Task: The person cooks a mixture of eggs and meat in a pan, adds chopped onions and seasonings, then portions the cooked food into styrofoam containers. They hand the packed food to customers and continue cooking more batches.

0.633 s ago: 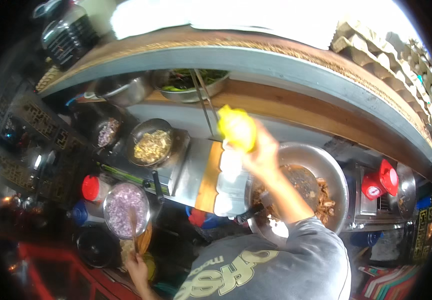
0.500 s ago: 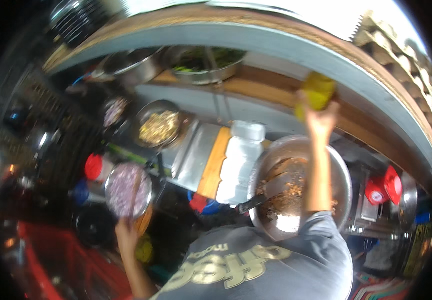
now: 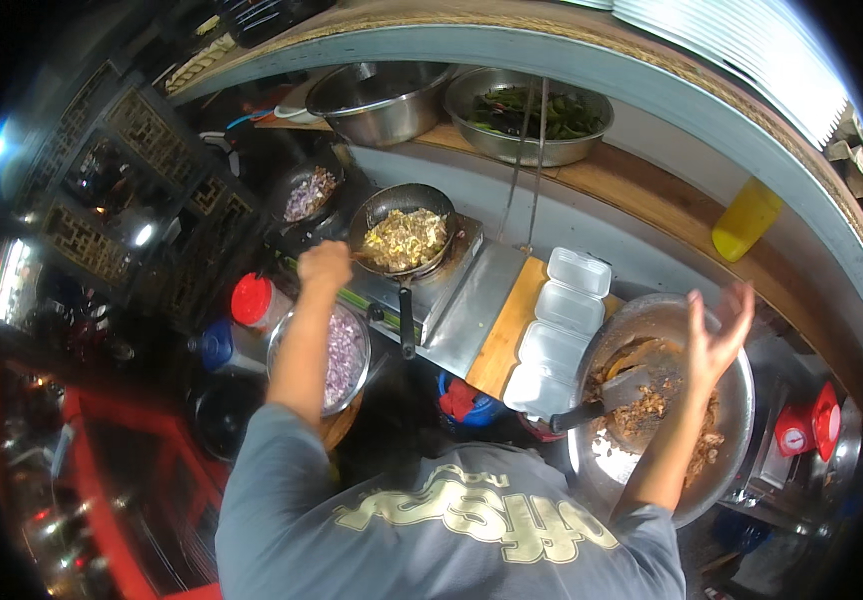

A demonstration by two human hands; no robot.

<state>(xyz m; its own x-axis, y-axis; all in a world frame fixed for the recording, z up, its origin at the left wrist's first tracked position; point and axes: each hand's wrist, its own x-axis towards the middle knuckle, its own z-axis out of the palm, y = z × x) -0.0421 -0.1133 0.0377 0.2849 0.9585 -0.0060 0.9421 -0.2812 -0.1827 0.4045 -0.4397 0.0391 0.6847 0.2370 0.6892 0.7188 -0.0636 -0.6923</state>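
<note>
My left hand [image 3: 324,266] is closed at the left rim of a black frying pan [image 3: 402,200]. From it a short brown piece of a wooden spoon [image 3: 356,257] points toward the pan; the rest is hidden. Browned, yellowish chopped food [image 3: 404,240] lies in the pan, which sits on a stove. Below my left forearm stands a bowl of chopped purple onion [image 3: 347,360]. My right hand [image 3: 720,335] is open, fingers spread, over a large steel bowl [image 3: 742,430] holding brown minced food and a black-handled turner [image 3: 580,416]. A yellow bottle [image 3: 747,220] stands on the shelf beyond that hand.
White foam boxes [image 3: 564,305] stand open on a wooden board between stove and steel bowl. Behind, a shelf holds a steel pot [image 3: 382,105] and a basin of green peppers [image 3: 532,115]. A second pan [image 3: 307,195], a red-lidded jar [image 3: 257,300] and a red scale [image 3: 810,425] flank the area.
My right hand has let go of the yellow bottle on the shelf and drawn back over the steel bowl. My left hand has moved from the onion bowl up to the frying pan.
</note>
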